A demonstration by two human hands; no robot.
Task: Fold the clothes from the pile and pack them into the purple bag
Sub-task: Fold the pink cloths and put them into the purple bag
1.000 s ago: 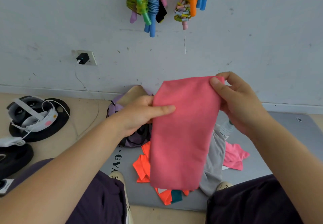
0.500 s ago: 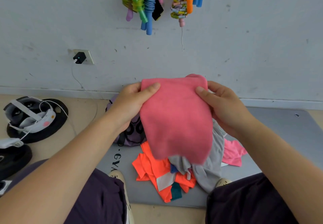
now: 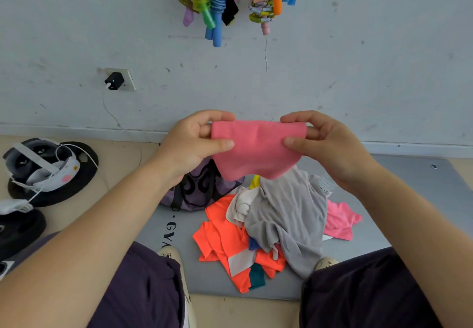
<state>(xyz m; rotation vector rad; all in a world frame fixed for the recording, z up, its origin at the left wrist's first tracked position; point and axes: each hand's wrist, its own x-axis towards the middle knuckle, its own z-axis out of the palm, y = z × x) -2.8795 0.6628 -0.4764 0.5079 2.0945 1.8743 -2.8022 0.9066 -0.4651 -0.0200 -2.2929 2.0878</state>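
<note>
Both hands, left hand and right hand, pinch 1 folded pink garment at frame centre; the pile remains unfolded, the purple bag awaits packing.

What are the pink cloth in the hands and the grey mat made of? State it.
Pink cloth: soft matte knit fabric, apparently; it droops limply between left hand and right hand. Grey mat: probably foam or rubber; smooth, flat, printed lettering.
</note>
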